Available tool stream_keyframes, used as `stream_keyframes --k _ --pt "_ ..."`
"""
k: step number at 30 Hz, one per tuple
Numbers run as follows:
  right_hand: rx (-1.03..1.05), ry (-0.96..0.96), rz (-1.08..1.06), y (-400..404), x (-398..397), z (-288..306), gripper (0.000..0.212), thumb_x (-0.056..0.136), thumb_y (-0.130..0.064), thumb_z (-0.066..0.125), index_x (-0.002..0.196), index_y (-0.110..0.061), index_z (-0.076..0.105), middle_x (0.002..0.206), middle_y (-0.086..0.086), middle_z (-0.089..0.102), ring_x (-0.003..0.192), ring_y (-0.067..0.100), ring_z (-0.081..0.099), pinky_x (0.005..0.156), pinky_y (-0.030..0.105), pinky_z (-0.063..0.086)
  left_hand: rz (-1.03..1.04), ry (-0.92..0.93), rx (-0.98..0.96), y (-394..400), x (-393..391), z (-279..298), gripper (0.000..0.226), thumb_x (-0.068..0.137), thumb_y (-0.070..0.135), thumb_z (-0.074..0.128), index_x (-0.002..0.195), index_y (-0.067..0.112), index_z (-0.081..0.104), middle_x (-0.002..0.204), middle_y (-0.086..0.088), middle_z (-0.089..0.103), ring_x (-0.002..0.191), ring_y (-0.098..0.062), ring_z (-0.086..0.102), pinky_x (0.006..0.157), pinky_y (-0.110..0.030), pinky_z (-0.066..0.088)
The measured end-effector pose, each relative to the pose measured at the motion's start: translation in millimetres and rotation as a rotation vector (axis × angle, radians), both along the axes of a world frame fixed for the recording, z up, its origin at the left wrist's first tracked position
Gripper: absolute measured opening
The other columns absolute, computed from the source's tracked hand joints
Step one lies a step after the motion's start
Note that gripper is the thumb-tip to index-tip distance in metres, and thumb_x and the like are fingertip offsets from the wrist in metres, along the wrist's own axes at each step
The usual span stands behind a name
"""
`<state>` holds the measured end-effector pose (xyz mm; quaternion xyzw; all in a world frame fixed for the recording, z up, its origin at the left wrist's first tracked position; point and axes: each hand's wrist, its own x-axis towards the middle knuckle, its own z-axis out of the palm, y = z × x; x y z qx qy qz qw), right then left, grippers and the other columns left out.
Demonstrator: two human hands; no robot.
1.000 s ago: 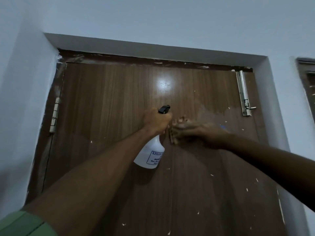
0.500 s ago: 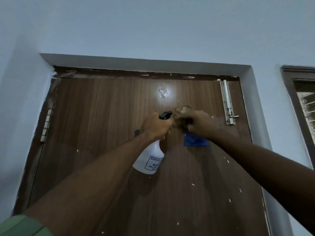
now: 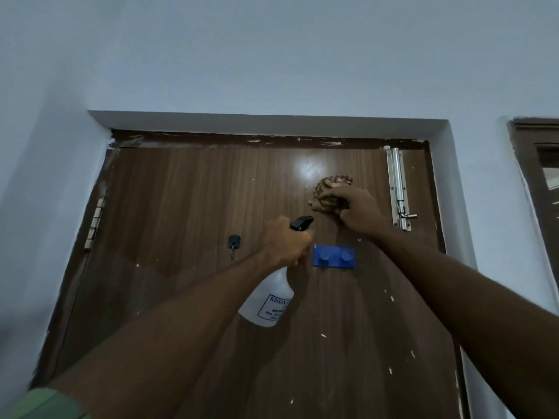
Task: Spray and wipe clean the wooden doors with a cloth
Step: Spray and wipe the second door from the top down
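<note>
The wooden door (image 3: 187,213) fills the middle of the frame. Right of centre, the right hand (image 3: 354,211) grips a bunched brown cloth (image 3: 328,189) against it. Below-left, the left hand (image 3: 284,243) clutches a white spray bottle (image 3: 269,300), beside a blue hook rack (image 3: 333,257).

Brown door (image 3: 187,207) — blue hook rack (image 3: 333,257)

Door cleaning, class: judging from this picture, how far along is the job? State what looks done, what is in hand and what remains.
Done: a damp-looking patch darkens the door at upper left. In hand: the right hand presses a bunched cloth near the top, beside the bolt; the left hand holds the spray bottle. Left: white specks still dot the lower right.
</note>
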<state>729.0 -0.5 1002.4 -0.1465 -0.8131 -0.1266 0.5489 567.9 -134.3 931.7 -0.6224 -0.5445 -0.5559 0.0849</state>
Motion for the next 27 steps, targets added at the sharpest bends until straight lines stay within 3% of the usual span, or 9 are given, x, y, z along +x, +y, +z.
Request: stream_keyframes --k 4,6,10,13,15,17,19,23,27 --pt "0.139 0.092 -0.034 16.3 2.8 -77.1 0.056 0.08 0.012 0.062 0.125 -0.02 0.07 0.143 0.004 0.059 0.134 0.027 0.052 0.109 0.051 0.047 -0.001 0.024 -0.004 -6.3 8.4 -3.5 0.027 0.104 0.018 0.06 0.082 0.005 0.071 0.067 -0.007 0.069 0.038 -0.004 0.053 0.041 -0.017 0.041" --pt "0.171 0.015 -0.025 31.4 20.6 -100.3 0.068 0.075 0.018 0.06 0.13 -0.019 0.069 0.15 0.004 0.055 0.141 0.029 0.048 0.113 0.053 0.045 -0.006 0.056 -0.018 -9.2 15.0 -1.3 0.027 0.103 0.018 0.061 0.083 0.003 0.072 0.071 -0.013 0.072 0.042 -0.008 0.056 0.044 -0.02 0.044" --pt "0.308 -0.276 -0.179 37.0 57.3 -49.8 0.061 0.082 0.003 0.072 0.133 -0.029 0.066 0.154 -0.002 0.052 0.148 0.026 0.039 0.127 0.052 0.018 -0.027 0.077 -0.016 -15.5 26.7 16.3 0.027 0.102 0.02 0.062 0.087 0.001 0.073 0.071 -0.012 0.073 0.05 -0.017 0.06 0.049 -0.026 0.05" --pt "0.283 -0.197 -0.276 30.3 60.0 -20.2 0.059 0.083 0.002 0.071 0.133 -0.029 0.064 0.151 0.003 0.057 0.145 0.025 0.045 0.13 0.052 0.002 -0.026 0.067 -0.001 -14.5 37.9 21.0 0.024 0.102 0.02 0.063 0.086 0.004 0.073 0.069 -0.007 0.072 0.045 -0.011 0.059 0.047 -0.024 0.048" --pt "0.168 -0.059 -0.29 25.7 54.4 -41.2 0.059 0.088 0.0 0.066 0.138 -0.029 0.06 0.156 0.003 0.05 0.15 0.031 0.036 0.128 0.056 0.014 -0.022 0.06 0.003 -10.2 45.7 16.1 0.024 0.1 0.021 0.064 0.085 0.005 0.072 0.07 -0.008 0.072 0.042 -0.008 0.058 0.045 -0.023 0.047" --pt "0.143 0.025 -0.297 23.3 52.6 -93.4 0.054 0.092 -0.014 0.068 0.14 -0.033 0.055 0.159 -0.002 0.044 0.152 0.033 0.03 0.117 0.058 0.038 -0.03 0.054 -0.011 -6.8 52.4 7.7 0.023 0.1 0.019 0.063 0.086 0.003 0.071 0.073 -0.011 0.073 0.04 -0.005 0.057 0.045 -0.022 0.046" --pt "0.241 -0.007 -0.286 28.0 61.6 -145.8 0.057 0.087 -0.018 0.071 0.14 -0.03 0.056 0.158 0.001 0.046 0.15 0.031 0.033 0.116 0.058 0.042 -0.044 0.047 -0.037 -4.5 59.0 -0.6 0.022 0.1 0.016 0.063 0.09 -0.001 0.072 0.075 -0.012 0.073 0.039 -0.003 0.056 0.044 -0.019 0.045" --pt "0.435 -0.165 -0.305 41.8 84.1 -139.3 0.053 0.085 -0.023 0.066 0.137 -0.021 0.062 0.156 0.012 0.049 0.148 0.033 0.041 0.127 0.051 0.021 -0.045 0.044 -0.068 0.8 72.6 -5.6 0.02 0.1 0.013 0.062 0.089 -0.002 0.07 0.073 -0.009 0.069 0.037 -0.001 0.054 0.042 -0.015 0.043" --pt "0.274 -0.084 -0.389 31.7 73.7 -78.3 0.059 0.091 -0.024 0.051 0.15 -0.021 0.047 0.165 0.012 0.036 0.155 0.03 0.029 0.13 0.043 -0.001 -0.012 0.044 -0.07 15.3 84.4 -3.6 0.024 0.101 0.021 0.064 0.082 0.008 0.069 0.068 -0.004 0.07 0.046 -0.005 0.06 0.045 -0.019 0.047"
